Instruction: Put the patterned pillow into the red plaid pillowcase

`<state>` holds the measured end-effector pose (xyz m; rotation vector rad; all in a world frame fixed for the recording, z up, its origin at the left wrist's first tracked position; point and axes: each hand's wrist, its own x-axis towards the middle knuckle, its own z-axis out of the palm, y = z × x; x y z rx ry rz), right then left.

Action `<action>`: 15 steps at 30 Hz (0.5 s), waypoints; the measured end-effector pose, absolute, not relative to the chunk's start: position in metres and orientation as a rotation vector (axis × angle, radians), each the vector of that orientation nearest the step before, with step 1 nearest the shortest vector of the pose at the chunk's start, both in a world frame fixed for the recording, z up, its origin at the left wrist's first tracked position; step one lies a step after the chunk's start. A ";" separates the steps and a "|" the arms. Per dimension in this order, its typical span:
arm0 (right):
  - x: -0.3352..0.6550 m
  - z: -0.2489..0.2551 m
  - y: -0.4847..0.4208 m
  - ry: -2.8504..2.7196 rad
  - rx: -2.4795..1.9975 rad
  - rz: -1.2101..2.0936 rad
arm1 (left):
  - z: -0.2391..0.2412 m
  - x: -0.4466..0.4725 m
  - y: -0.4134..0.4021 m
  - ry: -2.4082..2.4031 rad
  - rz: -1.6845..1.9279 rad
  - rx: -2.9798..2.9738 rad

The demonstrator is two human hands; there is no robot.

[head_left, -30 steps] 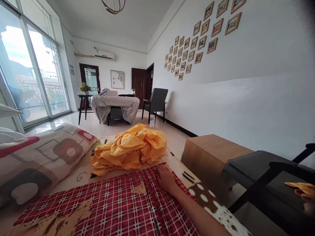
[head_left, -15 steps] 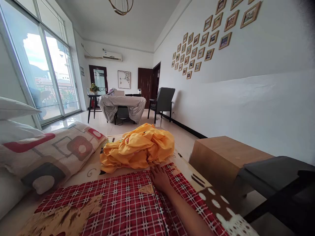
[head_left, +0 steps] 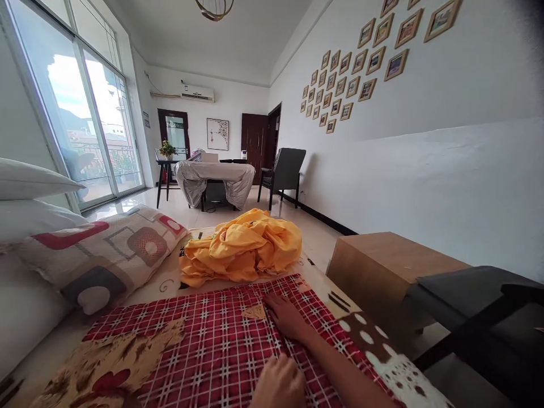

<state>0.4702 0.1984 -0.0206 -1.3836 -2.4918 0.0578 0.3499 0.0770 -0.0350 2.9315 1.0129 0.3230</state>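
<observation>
The left hand (head_left: 278, 386) was cut off by the bottom edge, only its back showing, so its fingers could not be read. The checked cloth (head_left: 204, 351) ran out of frame there too. A black chair (head_left: 480, 317) at the right edge was partly cropped. The framed pictures (head_left: 340, 85) were too small to make out.

A crumpled yellow cloth (head_left: 242, 246) is lying near the bed's far edge. Patterned pillows (head_left: 102, 255) are resting along its left edge; a wooden box (head_left: 382, 272) is standing beside its right edge.
</observation>
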 end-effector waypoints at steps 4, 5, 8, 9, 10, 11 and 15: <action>0.472 -0.021 0.199 -2.499 -1.402 0.128 | -0.029 0.339 0.099 1.022 0.346 3.000; 0.472 -0.020 0.199 -2.502 -1.406 0.145 | -0.027 0.337 0.099 0.997 0.358 3.012; 0.471 -0.015 0.199 -2.498 -1.421 0.194 | -0.020 0.330 0.095 1.028 0.345 2.942; 0.471 -0.014 0.199 -2.496 -1.428 0.211 | -0.019 0.328 0.095 1.064 0.324 2.898; 0.472 -0.012 0.199 -2.497 -1.434 0.230 | -0.018 0.326 0.095 1.097 0.306 2.866; 0.472 -0.011 0.198 -2.500 -1.438 0.250 | -0.018 0.324 0.096 1.117 0.298 2.852; 0.473 -0.008 0.198 -2.520 -1.449 0.338 | -0.021 0.316 0.100 1.065 0.335 2.882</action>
